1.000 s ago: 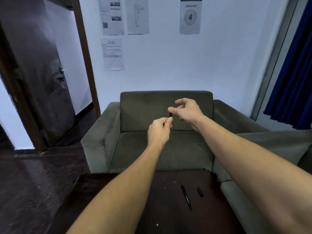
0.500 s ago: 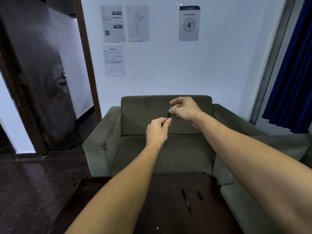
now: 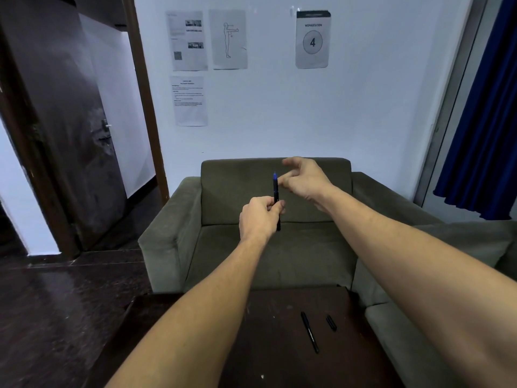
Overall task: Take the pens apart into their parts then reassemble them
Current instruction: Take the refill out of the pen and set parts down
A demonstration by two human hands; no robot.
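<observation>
My left hand [image 3: 261, 217] is raised in front of me and grips a black pen [image 3: 276, 191] upright by its lower half. The pen's blue tip end points up and is uncovered. My right hand [image 3: 306, 177] hovers just to the right of that tip with its fingers spread and loosely bent, holding nothing that I can see. On the dark table [image 3: 274, 362] below lie a second black pen [image 3: 309, 331] and, to its right, a short black cap [image 3: 331, 323].
An olive armchair [image 3: 277, 264] stands behind the table and another sofa seat [image 3: 405, 340] adjoins the table's right side. A dark door [image 3: 64, 141] is at the left, a blue curtain [image 3: 486, 130] at the right.
My right hand has let go of the pen's upper end and drawn away to the right, opening its fingers. The blue tip now shows fully above my left hand.
</observation>
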